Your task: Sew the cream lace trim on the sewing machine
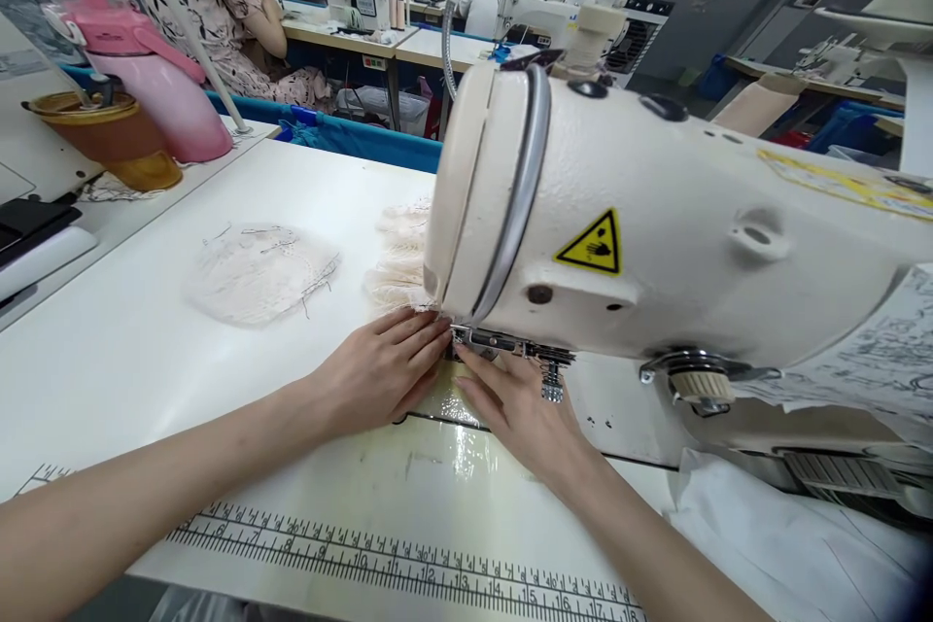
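My left hand (386, 364) lies flat, fingers together and stretched out, beside the needle area of a cream sewing machine (619, 185). Its fingertips touch the near edge of a gathered, sheer pale-peach fabric (399, 267), part of which the machine head hides. From the other side my right hand (521, 408) reaches under the machine arm. Its thumb and index finger are extended and apart, pointing at the presser foot (473, 338); the other fingers are partly covered by metal parts. A second sheer fabric piece (262, 272) with loose threads rests on the left of the table.
A printed ruler strip (394, 554) runs along the table's front. At the left stand a pink bottle (146, 78) and a brown cup (109, 136). White cloth (794, 535) lies at the right. Another person (225, 29) sits near sewing machines behind.
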A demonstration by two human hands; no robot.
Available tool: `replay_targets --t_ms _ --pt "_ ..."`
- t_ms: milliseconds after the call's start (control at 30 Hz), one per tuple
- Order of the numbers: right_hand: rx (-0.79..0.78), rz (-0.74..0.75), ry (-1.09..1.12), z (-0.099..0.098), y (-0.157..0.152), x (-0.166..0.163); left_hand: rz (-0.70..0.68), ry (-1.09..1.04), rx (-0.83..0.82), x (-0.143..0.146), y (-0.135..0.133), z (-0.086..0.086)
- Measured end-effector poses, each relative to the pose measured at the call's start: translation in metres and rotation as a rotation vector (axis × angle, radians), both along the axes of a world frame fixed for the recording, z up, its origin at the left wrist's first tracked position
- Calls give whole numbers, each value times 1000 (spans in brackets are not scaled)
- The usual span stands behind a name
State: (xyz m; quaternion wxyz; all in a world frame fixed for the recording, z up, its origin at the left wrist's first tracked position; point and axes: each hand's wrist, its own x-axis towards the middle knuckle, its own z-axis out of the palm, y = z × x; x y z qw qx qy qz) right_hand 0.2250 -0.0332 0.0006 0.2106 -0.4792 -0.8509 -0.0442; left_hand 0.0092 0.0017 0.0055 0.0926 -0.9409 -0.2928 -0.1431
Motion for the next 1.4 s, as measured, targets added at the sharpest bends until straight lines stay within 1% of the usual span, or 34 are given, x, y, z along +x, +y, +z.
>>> replay_targets --t_ms 200,367,500,667,767,867,933,967,1033,1100,1167,1233,1300,1400 --pt "36 -34 -80 -1 0 -4 22 -5 -62 0 0 -2" --pt "73 -10 -110 -2 1 -3 36 0 -84 0 0 -2" --pt "96 -41 -83 -9 0 2 41 0 -87 0 0 -2" --pt "136 -126 -63 -17 -1 5 42 -4 -76 -2 0 -2" --pt "171 -125 -46 -21 2 6 58 12 -62 -2 -1 -2" --pt "192 -100 -30 -25 7 9 57 16 -3 1 -3 3" --pt "216 -88 13 -28 11 11 54 31 33 1 -4 11" --pt "225 -92 40 -29 12 12 91 46 22 0 -4 17" --pt "222 -73 73 -33 14 15 264 67 -40 -9 0 30" --pt "197 -46 65 -36 15 20 486 66 -86 -29 6 44" --pt "154 28 4 -38 14 24 612 65 -87 -56 12 55" --pt "153 50 -33 -38 14 26 699 53 -117 -84 17 60" --pt "190 0 -40 -37 14 24 736 35 -174 -104 20 59" --pt "235 -72 -41 -32 15 18 769 -24 -233 -116 21 52"
